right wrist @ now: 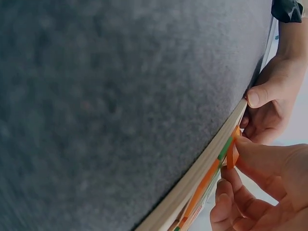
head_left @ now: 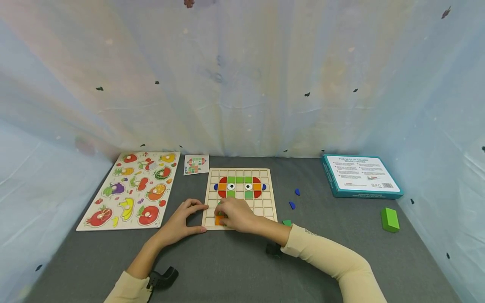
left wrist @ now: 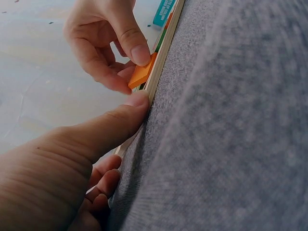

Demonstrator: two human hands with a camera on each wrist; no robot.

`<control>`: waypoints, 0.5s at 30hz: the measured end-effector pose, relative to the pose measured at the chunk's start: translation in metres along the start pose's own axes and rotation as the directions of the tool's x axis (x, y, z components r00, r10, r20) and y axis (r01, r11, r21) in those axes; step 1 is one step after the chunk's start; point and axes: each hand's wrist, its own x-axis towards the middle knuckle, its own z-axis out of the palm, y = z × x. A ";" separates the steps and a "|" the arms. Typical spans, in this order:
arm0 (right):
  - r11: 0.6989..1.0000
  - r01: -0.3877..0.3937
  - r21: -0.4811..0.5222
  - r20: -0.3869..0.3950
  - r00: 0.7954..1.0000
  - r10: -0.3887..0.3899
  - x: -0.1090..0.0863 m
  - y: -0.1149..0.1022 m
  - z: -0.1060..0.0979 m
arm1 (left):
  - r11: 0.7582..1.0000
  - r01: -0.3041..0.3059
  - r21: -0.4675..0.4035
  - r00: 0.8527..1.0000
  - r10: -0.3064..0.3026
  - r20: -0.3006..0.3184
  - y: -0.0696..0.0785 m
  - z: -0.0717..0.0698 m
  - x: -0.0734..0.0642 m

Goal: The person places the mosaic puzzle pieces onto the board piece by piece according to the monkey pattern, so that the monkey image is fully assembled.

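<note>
A square wooden grid board (head_left: 267, 213) lies in front of me, bearing red, orange, green and blue tiles and two round eye pieces. My right hand (head_left: 238, 214) reaches across its lower left part. In the left wrist view, that hand's thumb and fingers pinch an orange square tile (left wrist: 142, 74), tilted at the board's near edge. My left hand (head_left: 185, 219) holds the board's near left corner, thumb at the front edge and fingertips along the left side. The right hand covers several board cells in the head view.
Behind the board's left corner lies a small pattern card (head_left: 196, 164). Left is a fruit puzzle board (head_left: 125, 185). On the right are two blue pieces (head_left: 292, 205), a green piece (head_left: 286, 222) by the right forearm, a teal-edged box (head_left: 361, 174) and a green block (head_left: 390, 219).
</note>
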 end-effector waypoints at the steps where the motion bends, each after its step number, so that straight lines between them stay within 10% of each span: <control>1: 1.000 -0.004 0.001 0.000 1.000 0.004 0.000 0.000 0.000 | 1.000 0.001 0.000 1.000 -0.001 0.001 0.000 0.000 0.000; 15: 0.999 -0.032 -0.027 -0.013 0.999 0.032 -0.002 -0.003 0.002 | 1.000 -0.001 -0.017 1.000 0.001 0.000 0.002 -0.001 0.000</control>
